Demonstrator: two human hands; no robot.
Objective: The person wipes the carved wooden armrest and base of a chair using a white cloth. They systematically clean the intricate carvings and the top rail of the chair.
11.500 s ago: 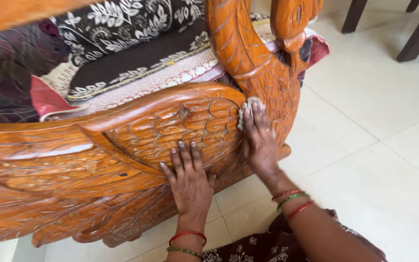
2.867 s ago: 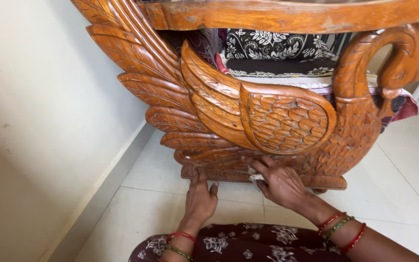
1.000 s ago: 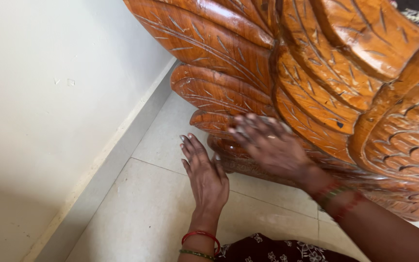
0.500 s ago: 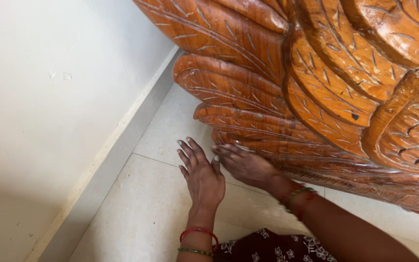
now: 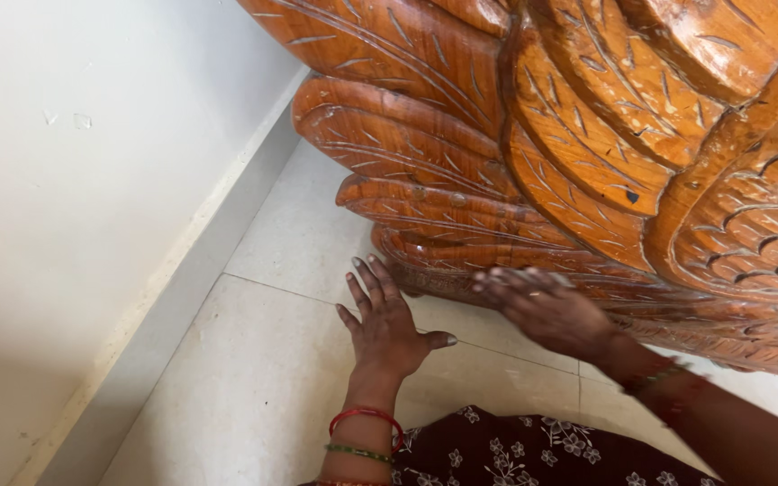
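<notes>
A large carved wooden piece [image 5: 533, 153], orange-brown with feather-shaped carving, fills the upper right of the head view. My left hand [image 5: 384, 322] lies flat on the pale floor tile [image 5: 254, 378] just in front of its lowest edge, fingers spread and holding nothing. My right hand [image 5: 544, 308] is blurred with motion and presses against the lowest carved band of the wood. Whether it has anything under its fingers is hidden by the blur. Red and green bangles ring both wrists.
A white wall [image 5: 74, 207] with a pale skirting board [image 5: 182, 297] runs along the left, close to the carved piece. Dark floral fabric [image 5: 533, 450] on my lap shows at the bottom edge.
My right hand has slid to the right along the bottom carved band. My left hand has stayed flat on the tile. The view has closed in on the lower carving.
</notes>
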